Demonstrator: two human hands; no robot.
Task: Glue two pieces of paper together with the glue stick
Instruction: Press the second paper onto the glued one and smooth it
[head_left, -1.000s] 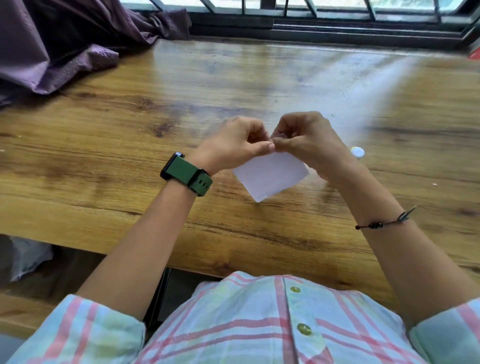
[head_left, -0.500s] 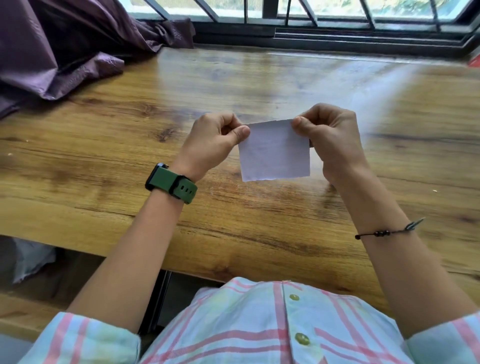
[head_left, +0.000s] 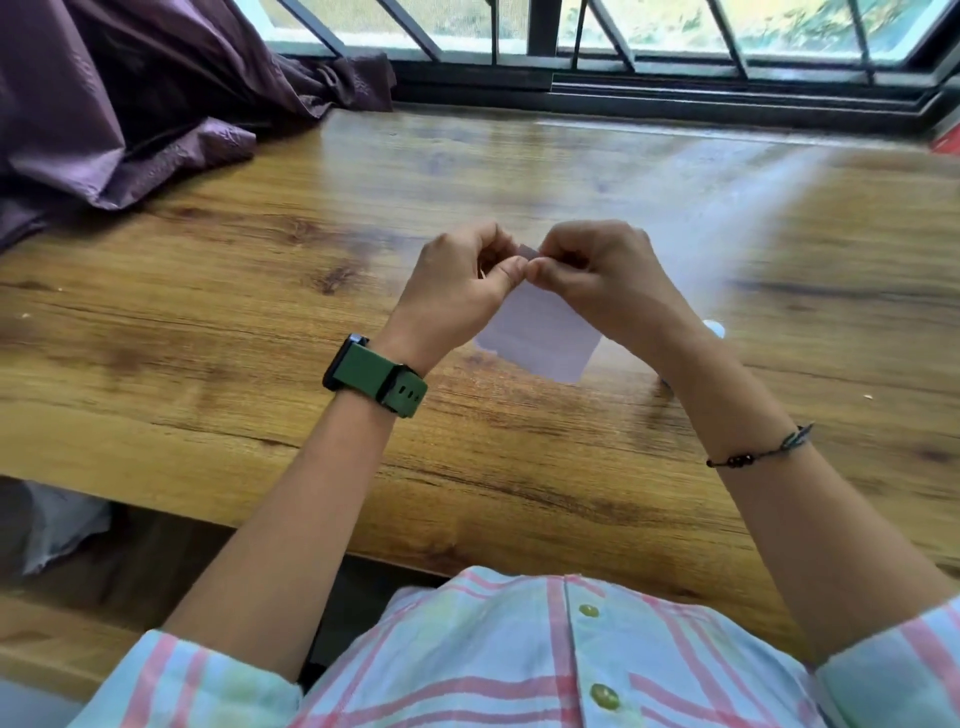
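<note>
Head view, looking down over a pink-and-pale plaid shirt (head_left: 519, 670) at a wooden surface (head_left: 208, 322). No brand, label or writing readable anywhere, not on the green watch (head_left: 375, 375) strap, not on the paper.

Left hand (head_left: 457, 291) and right hand (head_left: 602, 275) up close together, thumbs meeting tip to tip. Each grip pressed together on the top edge of a small white paper (head_left: 540, 332), thumb in front and fingers curled behind. Little corner of the sheet poking up between the knuckles. Rest of the paper hanging down and toward the body below both grips, tilted so one corner points down, held clear above the surface by the look of it. Could be two sheets stacked, but can't tell from here, reads as one piece.

Small white round thing (head_left: 716, 328) peeking out just past the right wrist, resting on the surface, mostly hidden by the forearm. Possibly the glue stick or its cap, too covered up to say. Thin dark cord bracelet (head_left: 758, 452) on the right wrist.

Purple cloth (head_left: 130, 104) bunched up on the far left of the surface. Dark-framed window (head_left: 623, 52) along the back edge, greenery blurred outside. Streak of glare across the wood, far right.
</note>
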